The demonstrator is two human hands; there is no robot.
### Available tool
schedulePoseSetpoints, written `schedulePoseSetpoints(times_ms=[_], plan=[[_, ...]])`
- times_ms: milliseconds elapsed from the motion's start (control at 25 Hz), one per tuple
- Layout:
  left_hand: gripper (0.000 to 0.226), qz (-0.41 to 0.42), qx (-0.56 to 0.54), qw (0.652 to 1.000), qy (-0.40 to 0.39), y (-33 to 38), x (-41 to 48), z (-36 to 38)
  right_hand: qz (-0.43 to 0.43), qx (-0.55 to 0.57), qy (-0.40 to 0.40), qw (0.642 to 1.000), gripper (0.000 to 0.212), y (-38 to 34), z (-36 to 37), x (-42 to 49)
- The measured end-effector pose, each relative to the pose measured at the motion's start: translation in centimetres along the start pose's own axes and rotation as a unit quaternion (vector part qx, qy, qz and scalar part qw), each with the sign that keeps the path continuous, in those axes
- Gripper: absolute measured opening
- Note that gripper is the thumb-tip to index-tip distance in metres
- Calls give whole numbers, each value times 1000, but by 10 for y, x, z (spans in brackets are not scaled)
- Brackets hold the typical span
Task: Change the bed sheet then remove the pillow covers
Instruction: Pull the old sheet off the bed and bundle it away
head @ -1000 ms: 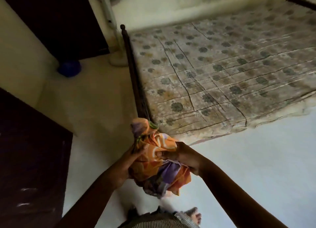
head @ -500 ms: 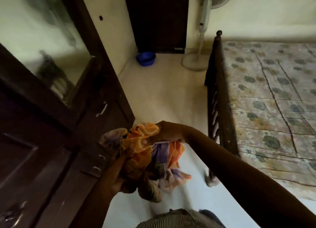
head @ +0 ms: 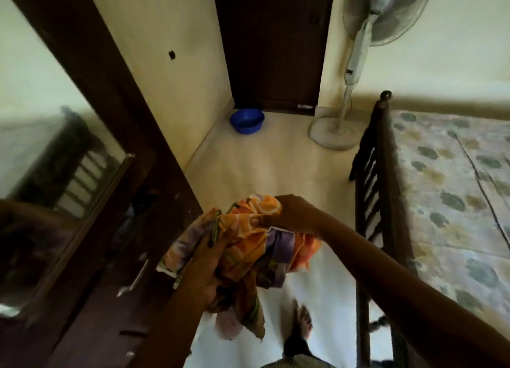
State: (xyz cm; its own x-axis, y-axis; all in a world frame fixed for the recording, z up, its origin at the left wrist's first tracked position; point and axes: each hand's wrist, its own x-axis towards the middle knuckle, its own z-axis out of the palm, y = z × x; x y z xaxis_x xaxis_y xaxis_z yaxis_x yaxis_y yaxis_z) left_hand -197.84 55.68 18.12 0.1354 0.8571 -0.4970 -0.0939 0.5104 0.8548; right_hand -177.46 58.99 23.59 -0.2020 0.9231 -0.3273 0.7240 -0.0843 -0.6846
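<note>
A bunched-up orange and purple patterned sheet (head: 248,238) hangs in front of my waist. My left hand (head: 209,260) grips it from below on the left. My right hand (head: 292,216) clutches its top right fold. At the right lies the bed (head: 447,191), its floral mattress bare, behind a dark wooden slatted end frame (head: 372,191). No pillow shows.
A dark wooden wardrobe with a mirror door (head: 49,158) stands close on my left. Ahead are a dark door (head: 273,45), a blue basin (head: 247,120) on the floor and a pedestal fan (head: 356,64). My foot (head: 303,323) is on the pale floor.
My view has swung left from the bed toward the wardrobe and the door. Both hands have kept hold of the bundled sheet, which now sits nearer the wardrobe.
</note>
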Motion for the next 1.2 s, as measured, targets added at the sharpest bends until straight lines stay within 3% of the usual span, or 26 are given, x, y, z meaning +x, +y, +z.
schedulePoseSetpoints(times_ms=[200,360,520,760,960,1200], plan=[[54,-15,-27,1000,0,77,131,81,32,27,86,995,50,36,-89,100],[51,-1,-60,998,27,116,232,109,35,44,74,996,46,59,-151,189],[85,-14,-56,997,42,151,340,123,21,51,72,996,34,80,-207,294],[87,11,-35,999,17,271,513,152,-3,58,127,990,25,82,-321,466],[102,56,-38,998,12,383,651,189,-14,72,160,984,36,80,-423,605],[96,143,-36,986,77,491,813,219,-92,100,158,978,31,85,-531,788]])
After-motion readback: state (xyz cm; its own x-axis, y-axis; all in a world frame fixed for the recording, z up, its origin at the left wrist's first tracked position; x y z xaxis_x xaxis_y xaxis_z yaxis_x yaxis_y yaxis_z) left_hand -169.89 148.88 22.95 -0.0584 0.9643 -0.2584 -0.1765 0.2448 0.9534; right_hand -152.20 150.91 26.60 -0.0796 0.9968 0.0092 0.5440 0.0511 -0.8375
